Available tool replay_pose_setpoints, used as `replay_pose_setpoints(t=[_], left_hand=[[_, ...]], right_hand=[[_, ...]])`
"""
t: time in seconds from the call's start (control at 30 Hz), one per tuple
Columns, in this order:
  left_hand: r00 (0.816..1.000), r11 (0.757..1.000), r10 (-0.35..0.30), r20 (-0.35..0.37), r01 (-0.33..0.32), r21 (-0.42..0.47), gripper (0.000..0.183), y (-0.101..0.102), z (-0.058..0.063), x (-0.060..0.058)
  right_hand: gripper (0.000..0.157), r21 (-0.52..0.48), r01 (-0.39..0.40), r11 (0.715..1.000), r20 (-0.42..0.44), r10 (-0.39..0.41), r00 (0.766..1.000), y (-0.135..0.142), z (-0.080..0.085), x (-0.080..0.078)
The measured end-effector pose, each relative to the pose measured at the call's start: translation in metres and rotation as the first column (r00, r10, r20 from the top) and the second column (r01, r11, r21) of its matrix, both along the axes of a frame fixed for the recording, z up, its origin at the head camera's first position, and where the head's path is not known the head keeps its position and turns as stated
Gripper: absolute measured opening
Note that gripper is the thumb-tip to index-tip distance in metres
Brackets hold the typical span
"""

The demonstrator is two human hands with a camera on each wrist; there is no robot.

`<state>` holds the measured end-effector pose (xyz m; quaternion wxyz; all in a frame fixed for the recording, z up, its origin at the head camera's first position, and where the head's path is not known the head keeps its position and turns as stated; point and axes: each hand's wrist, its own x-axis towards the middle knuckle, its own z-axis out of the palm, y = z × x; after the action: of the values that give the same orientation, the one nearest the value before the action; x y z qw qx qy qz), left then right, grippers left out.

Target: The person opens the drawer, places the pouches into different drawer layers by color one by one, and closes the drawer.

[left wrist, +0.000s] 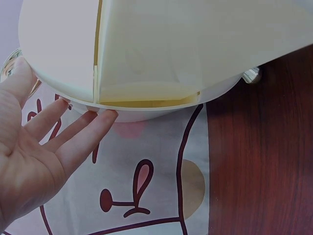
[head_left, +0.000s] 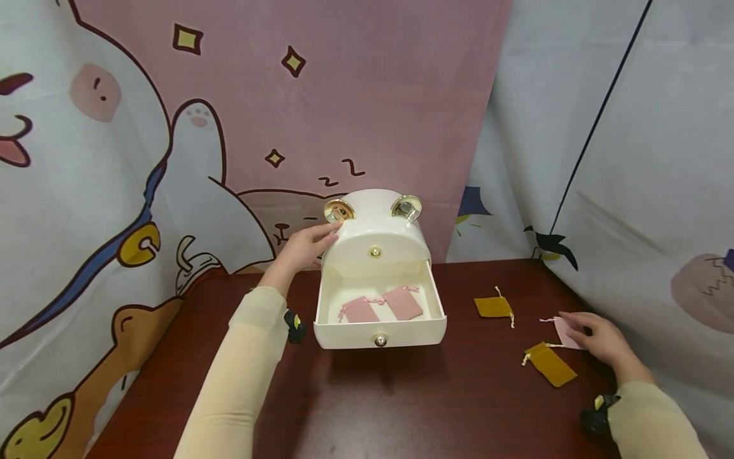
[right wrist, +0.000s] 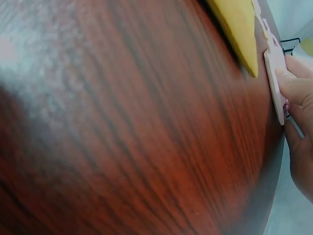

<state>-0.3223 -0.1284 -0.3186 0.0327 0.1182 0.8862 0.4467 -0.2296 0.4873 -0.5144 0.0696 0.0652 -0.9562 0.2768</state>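
A white drawer box (head_left: 381, 223) with two round gold ears stands on the table, its drawer (head_left: 344, 336) pulled out. Two pink drawstring pouches (head_left: 360, 310) lie inside. My left hand (head_left: 304, 248) rests on the box's left side just below the ear; the left wrist view has its fingertips (left wrist: 108, 116) along the curved edge, with the thumb spread apart by the ear. Far to the right, my right hand (head_left: 604, 344) pinches a pale pink drawstring pouch (head_left: 564, 333) between thumb and fingers, low over the table. In the right wrist view the pouch (right wrist: 275, 83) appears edge-on.
Two mustard-yellow drawstring pouches lie on the dark red wooden table (head_left: 367, 408): one pouch (head_left: 493, 307) right of the drawer, another pouch (head_left: 550, 365) beside my right hand. Printed cloth (head_left: 401, 95) hangs behind the table and along its sides.
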Motion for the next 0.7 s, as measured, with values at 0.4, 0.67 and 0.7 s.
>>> replay_pose_setpoints(t=[0.4, 0.67, 0.7], left_hand=[[1.000, 1.000, -0.001, 0.000, 0.001, 0.008, 0.047, -0.0003, 0.0000, 0.0003], [1.000, 1.000, 0.003, 0.001, -0.003, 0.010, 0.046, 0.0004, 0.0004, 0.0009], [1.000, 1.000, 0.003, 0.002, -0.003, 0.011, 0.046, 0.0005, 0.0004, 0.0008]], right_hand=[[0.044, -0.007, 0.076, 0.997, -0.009, -0.076, 0.997, -0.0007, -0.0033, 0.0044], [0.035, -0.013, 0.135, 0.991, -0.059, -0.135, 0.989, -0.0019, -0.0069, 0.0051], [0.034, -0.015, 0.138, 0.990, -0.066, -0.139, 0.988, -0.0023, -0.0073, 0.0051]])
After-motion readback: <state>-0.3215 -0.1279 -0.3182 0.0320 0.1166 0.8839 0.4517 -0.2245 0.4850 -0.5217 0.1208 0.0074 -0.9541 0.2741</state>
